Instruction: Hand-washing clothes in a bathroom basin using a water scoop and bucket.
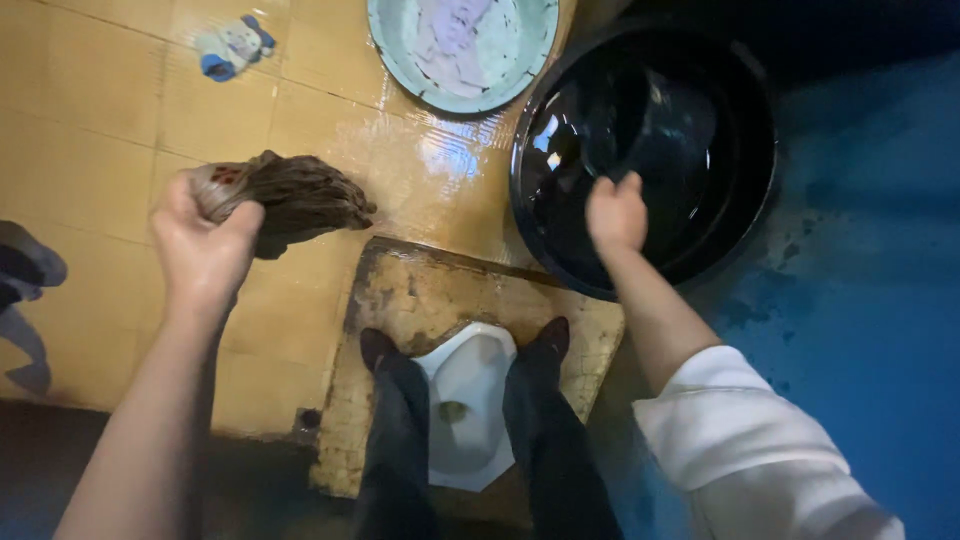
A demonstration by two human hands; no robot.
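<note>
Wrung brown cloth, twisted into a wet bundle, sits clenched in the left hand, fingers wrapped tight round one end, held above the yellow tiled floor left of the squat toilet that the person straddles. Judged mid-wash: squeezing looks the step in hand. Farther out, the right hand curls over the black tub's near rim, gripping it; beyond lies a pale green basin with laundry.
</note>
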